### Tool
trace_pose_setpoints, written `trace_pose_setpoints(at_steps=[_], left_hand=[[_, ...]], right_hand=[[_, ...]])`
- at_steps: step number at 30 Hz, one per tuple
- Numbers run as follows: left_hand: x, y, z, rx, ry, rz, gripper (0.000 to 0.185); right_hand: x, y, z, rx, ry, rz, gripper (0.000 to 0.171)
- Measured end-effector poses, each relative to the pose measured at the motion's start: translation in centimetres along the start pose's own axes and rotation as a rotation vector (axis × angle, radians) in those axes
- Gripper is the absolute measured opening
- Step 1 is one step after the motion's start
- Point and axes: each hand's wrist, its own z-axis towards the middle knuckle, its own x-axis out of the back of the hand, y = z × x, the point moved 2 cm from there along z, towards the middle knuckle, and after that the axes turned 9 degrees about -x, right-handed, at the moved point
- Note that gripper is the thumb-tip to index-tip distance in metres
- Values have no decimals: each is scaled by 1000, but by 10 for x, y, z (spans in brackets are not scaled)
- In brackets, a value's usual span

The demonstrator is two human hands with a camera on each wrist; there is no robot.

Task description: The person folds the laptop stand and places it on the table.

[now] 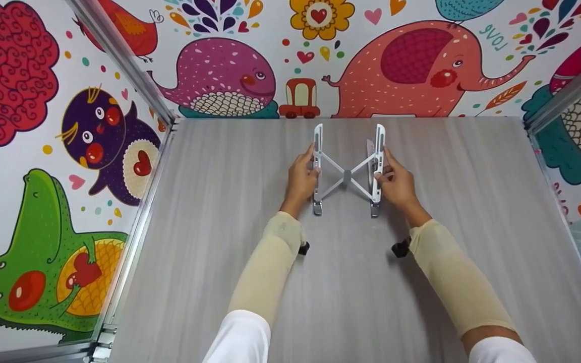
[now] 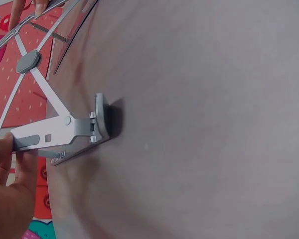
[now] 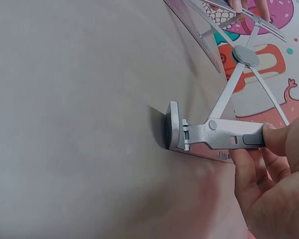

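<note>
Both hands, left hand [image 1: 301, 179] and right hand [image 1: 394, 182], have fingers clamped on the silver folding X-brace metal stand [image 1: 347, 174], partly spread at twelve o'clock on the grey worktop [image 1: 351, 282]; full opening looks left.

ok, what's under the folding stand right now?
Only the grey tabletop shows beneath the folding stand, visible through its crossed struts. The left hand and right hand grip the side rails, covering the table strips directly below them.
</note>
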Motion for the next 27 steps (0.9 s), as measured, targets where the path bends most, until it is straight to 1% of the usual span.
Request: trace_pose_setpoints(at_steps=[3,5,7,12,16,19,23,27], left_hand=[[-9,3,0,-35,-4,8,78],[-13,3,0,-51,0,12,77],[-14,3,-1,-53,2,8,76],[-15,3,-6,-55,-3,18,79],[-16,5,-13,-60,13,38,80],[-16,6,-18,-60,25,34,79],[-15,7,-20,-92,33,22,78],[-15,6,-18,-117,29,28,77]], right_hand=[[7,7,-5,-7,16,10,82],[10,10,-7,-11,11,23,82],[11,11,-7,-12,4,37,82],[13,14,-7,-3,-15,39,82],[16,15,-5,13,-34,28,81],[17,14,-3,23,-47,27,81],[19,14,-2,33,-60,39,81],[20,15,-4,33,-68,49,81]])
